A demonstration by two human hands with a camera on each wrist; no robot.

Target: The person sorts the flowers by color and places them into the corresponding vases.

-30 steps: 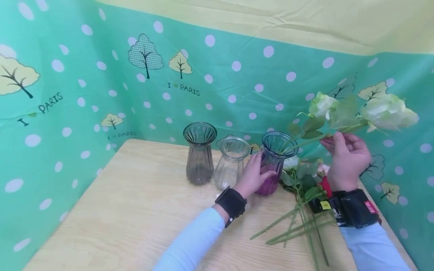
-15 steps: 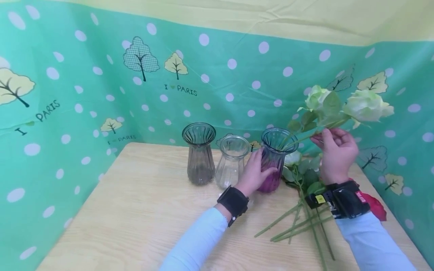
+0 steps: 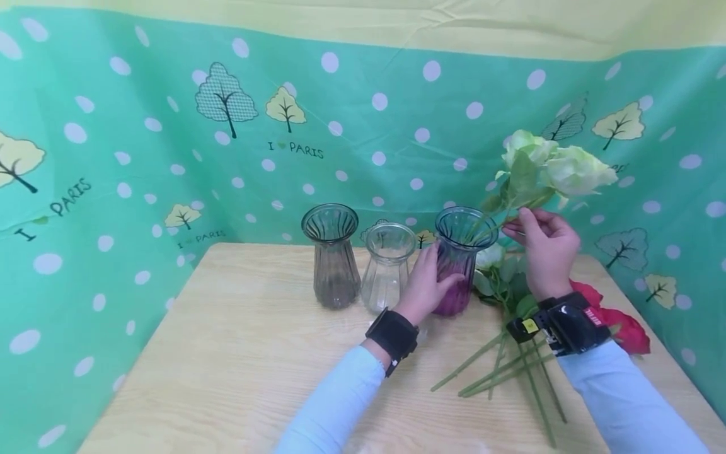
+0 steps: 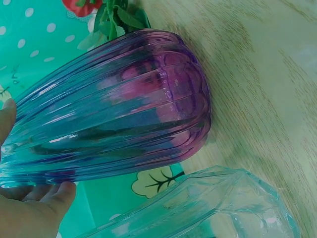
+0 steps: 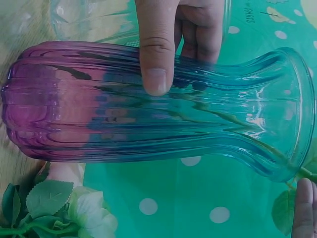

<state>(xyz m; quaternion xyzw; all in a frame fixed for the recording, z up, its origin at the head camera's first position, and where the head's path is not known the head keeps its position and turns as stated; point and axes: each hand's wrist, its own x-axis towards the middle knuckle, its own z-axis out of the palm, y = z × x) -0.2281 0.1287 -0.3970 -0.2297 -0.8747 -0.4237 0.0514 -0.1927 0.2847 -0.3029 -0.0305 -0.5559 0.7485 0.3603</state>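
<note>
A ribbed glass vase (image 3: 455, 297), blue-green above and purple below, stands upright on the table. My left hand (image 3: 422, 287) grips its side, thumb in front and fingers behind, as the right wrist view also shows. Just right of the rim, my right hand (image 3: 549, 247) pinches the stem of a white artificial rose spray (image 3: 575, 170). Two blooms and some leaves lean out to the right above that hand. Inside the vase, the lower stem (image 5: 230, 119) slants down through the glass in the right wrist view.
A clear vase (image 3: 382, 284) and a smoky grey vase (image 3: 336, 277) stand left of the held one. Right of it lie more flowers, including a white rose (image 3: 489, 257) and red roses (image 3: 624, 331), their stems (image 3: 488, 375) toward the table's front. A patterned curtain (image 3: 374, 126) hangs behind.
My right hand has moved left and slightly down, bringing the blooms closer over the vase and the spray more upright. My left hand keeps its hold on the vase.
</note>
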